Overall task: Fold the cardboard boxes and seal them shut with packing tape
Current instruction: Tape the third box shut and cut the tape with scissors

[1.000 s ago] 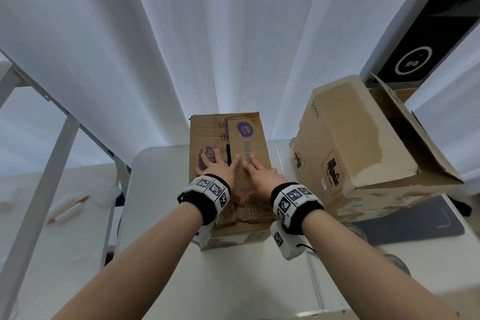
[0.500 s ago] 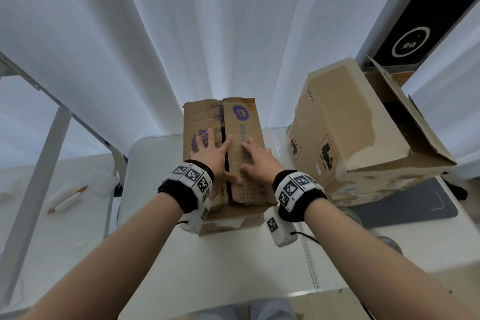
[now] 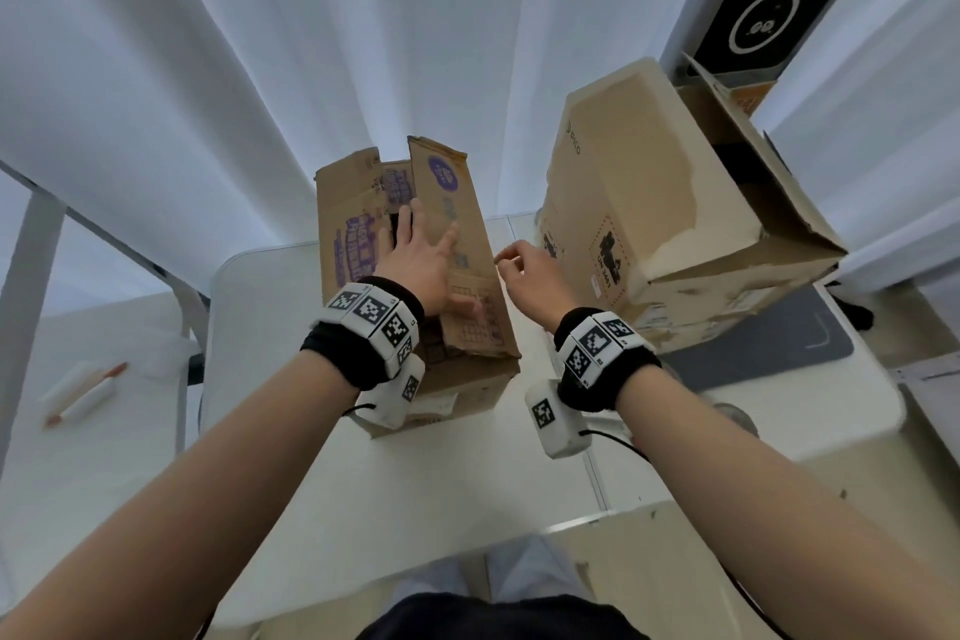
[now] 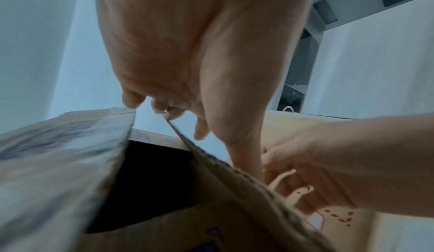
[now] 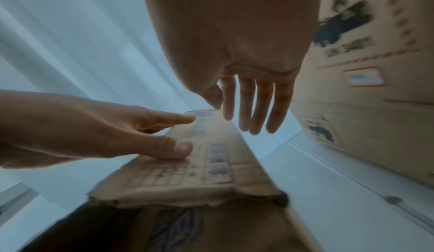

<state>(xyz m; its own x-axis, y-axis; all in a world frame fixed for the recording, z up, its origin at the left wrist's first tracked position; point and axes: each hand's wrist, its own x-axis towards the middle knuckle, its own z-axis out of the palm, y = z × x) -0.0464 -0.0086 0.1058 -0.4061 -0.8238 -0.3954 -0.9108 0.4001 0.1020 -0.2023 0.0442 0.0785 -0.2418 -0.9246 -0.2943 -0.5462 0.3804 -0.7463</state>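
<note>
Two boxes: both stand on the white table (image 3: 322,494), the small box (image 3: 467,327) in front of me, the big box (image 3: 639,203) to its right and apart from it.
Left hand: my left hand (image 3: 418,265) lies palm down on top of the small box, fingers straight and spread, thumb pressed on the right flap (image 3: 462,244). Nothing is curled round the cardboard; it is a flat press, not a hold.
Right hand: my right hand (image 3: 530,273) hangs in the air between the two boxes, just beside the right flap's edge and touching neither box as far as I can tell. In the right wrist view its fingers (image 5: 256,107) hang nearly straight and loose, with nothing in them.
Small box: the two top flaps have not met. A dark gap (image 4: 150,178) runs between the left flap (image 4: 58,163) and the right flap, and the left wrist view looks straight down into it. Purple print covers the flaps; the near edges are torn and frayed.
Big box: it sits tilted, a black pictogram label (image 3: 613,250) on the side facing me, one flap (image 3: 769,182) open on its far right side. Its top skin is partly peeled.
Elsewhere: white curtain (image 3: 311,42) behind the table; a dark grey mat (image 3: 779,353) under the big box's near side.
Wrists: black bands with white marker blocks on both.
</note>
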